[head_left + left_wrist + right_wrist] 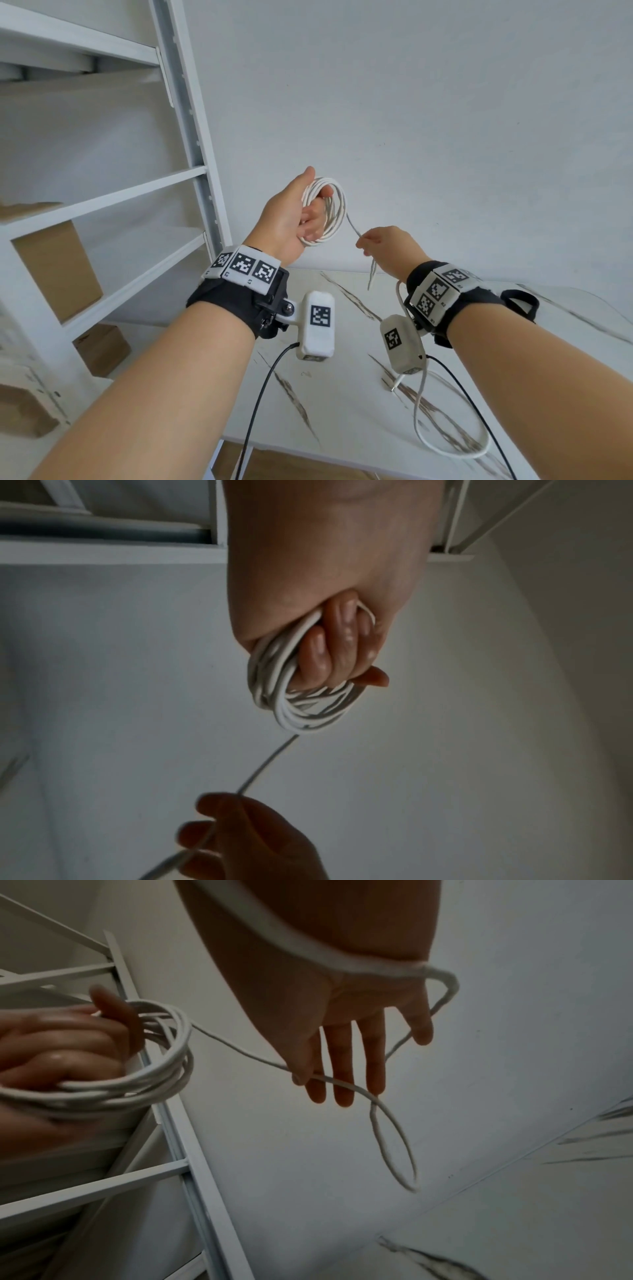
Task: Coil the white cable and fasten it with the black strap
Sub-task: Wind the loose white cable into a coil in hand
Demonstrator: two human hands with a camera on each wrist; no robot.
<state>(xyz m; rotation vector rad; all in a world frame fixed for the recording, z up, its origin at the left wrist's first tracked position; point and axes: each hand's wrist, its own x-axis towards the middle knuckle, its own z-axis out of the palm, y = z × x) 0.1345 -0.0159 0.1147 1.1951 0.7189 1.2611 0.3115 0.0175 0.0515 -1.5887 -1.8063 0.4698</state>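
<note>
My left hand (291, 219) is raised in front of the wall and grips a coil of white cable (337, 205) with several turns; its fingers (335, 647) curl through the coil (308, 710). One strand runs from the coil down to my right hand (387, 243), which pinches it between thumb and forefinger (301, 1074) while the other fingers stay straight. The loose tail drapes over my right wrist and loops onto the table (445, 445), ending in a plug (394, 383). I cannot pick out a separate black strap in any view.
A white metal shelf rack (191, 120) stands close on the left, with cardboard boxes (58, 267) on its lower shelves. A marble-patterned table (342, 394) lies below both hands against a plain white wall. Black camera leads hang from both wrists.
</note>
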